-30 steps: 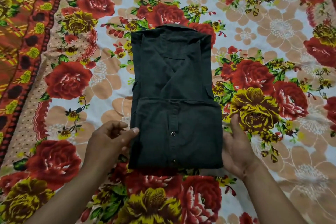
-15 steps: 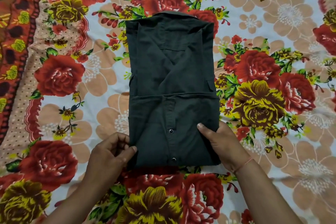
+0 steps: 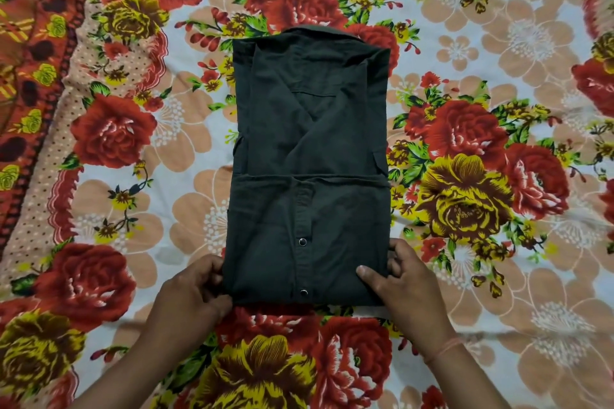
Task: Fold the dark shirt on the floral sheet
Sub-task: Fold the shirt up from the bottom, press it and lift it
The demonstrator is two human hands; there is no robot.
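Here the dark shirt (image 3: 309, 129) lies flat mid-way across the floral sheet (image 3: 518, 53), folded into a narrow rectangle with its bottom part turned up over the body. Each grip pinches a near corner — the left hand (image 3: 189, 292) at the left edge, the right hand (image 3: 407, 285) at the right, thumb on top.

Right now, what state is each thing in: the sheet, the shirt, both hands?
floral sheet, spread out, lightly wrinkled.
dark shirt, partly folded into a rectangle, bottom flap turned up, lying flat on the floral sheet.
left hand, gripping the dark shirt's near left corner.
right hand, pinching the near right corner, thumb on top.
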